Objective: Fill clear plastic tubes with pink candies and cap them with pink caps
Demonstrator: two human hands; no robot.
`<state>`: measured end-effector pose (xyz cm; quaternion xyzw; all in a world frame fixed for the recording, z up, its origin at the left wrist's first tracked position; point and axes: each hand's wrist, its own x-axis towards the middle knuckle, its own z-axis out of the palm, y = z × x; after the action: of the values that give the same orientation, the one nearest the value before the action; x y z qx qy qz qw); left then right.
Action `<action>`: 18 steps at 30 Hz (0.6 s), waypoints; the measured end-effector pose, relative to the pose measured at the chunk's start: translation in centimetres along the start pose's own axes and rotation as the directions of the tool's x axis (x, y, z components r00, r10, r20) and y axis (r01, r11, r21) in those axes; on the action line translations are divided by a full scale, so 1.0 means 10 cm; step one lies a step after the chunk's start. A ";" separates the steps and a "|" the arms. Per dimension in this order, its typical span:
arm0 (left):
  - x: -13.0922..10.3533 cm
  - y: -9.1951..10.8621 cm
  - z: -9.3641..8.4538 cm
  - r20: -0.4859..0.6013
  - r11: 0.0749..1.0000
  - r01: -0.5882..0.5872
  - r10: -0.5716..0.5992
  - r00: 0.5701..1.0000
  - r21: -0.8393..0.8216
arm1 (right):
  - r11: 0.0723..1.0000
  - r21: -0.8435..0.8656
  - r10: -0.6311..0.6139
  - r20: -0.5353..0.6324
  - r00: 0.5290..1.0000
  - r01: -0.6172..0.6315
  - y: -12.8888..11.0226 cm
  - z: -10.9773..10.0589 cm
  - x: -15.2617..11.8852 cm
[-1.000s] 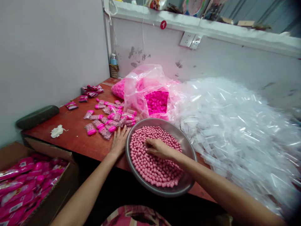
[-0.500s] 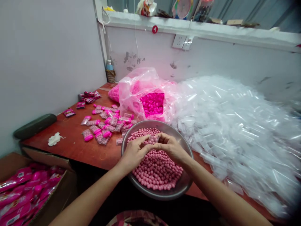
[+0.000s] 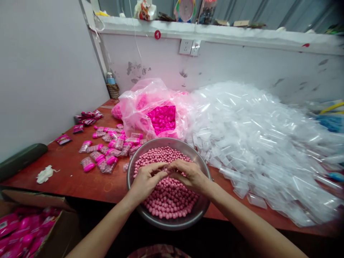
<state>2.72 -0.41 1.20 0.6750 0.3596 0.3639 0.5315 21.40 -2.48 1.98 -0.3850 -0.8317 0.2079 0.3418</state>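
Observation:
A metal bowl (image 3: 177, 223) of pink beads (image 3: 172, 204) sits at the table's front edge. Over the beads, my left hand (image 3: 149, 179) has its fingers pinched on a small clear container (image 3: 166, 170), partly hidden between the hands. My right hand (image 3: 189, 173) meets it from the other side, its fingers closed round the same container. Left of the bowl lie filled clear containers with pink caps (image 3: 110, 159). Behind the bowl, an open pink plastic bag (image 3: 134, 107) holds bright pink caps (image 3: 163, 118).
Clear empty containers (image 3: 249, 143) are heaped over the table's right side. On the red table (image 3: 107, 186) at left are pink packets (image 3: 63, 139), a crumpled tissue (image 3: 46, 174) and a dark green case (image 3: 24, 159). A cardboard box (image 3: 60, 233) of pink packages stands lower left.
The view has turned to the right, so the table's things appear further left. Both hands stay together over the bowl; the container between them is now more covered by the fingers.

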 end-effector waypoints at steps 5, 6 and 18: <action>-0.02 0.02 0.00 0.008 0.998 0.047 -0.046 0.999 -0.046 | 0.990 0.126 0.060 0.076 0.995 -0.069 0.01 -0.17 0.10; -0.02 0.02 0.00 -0.005 0.993 0.082 -0.083 0.997 -0.088 | 0.985 0.132 0.106 0.049 0.993 -0.112 0.07 -0.23 0.19; -0.05 -0.02 -0.05 -0.085 0.930 0.229 -0.263 0.961 -0.289 | 0.687 -0.545 0.590 0.031 0.807 -0.481 1.79 -0.06 2.03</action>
<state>2.02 -0.60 0.98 0.5201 0.4191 0.3815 0.6390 21.23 24.50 -0.29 -0.6648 -0.7363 0.1086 0.0632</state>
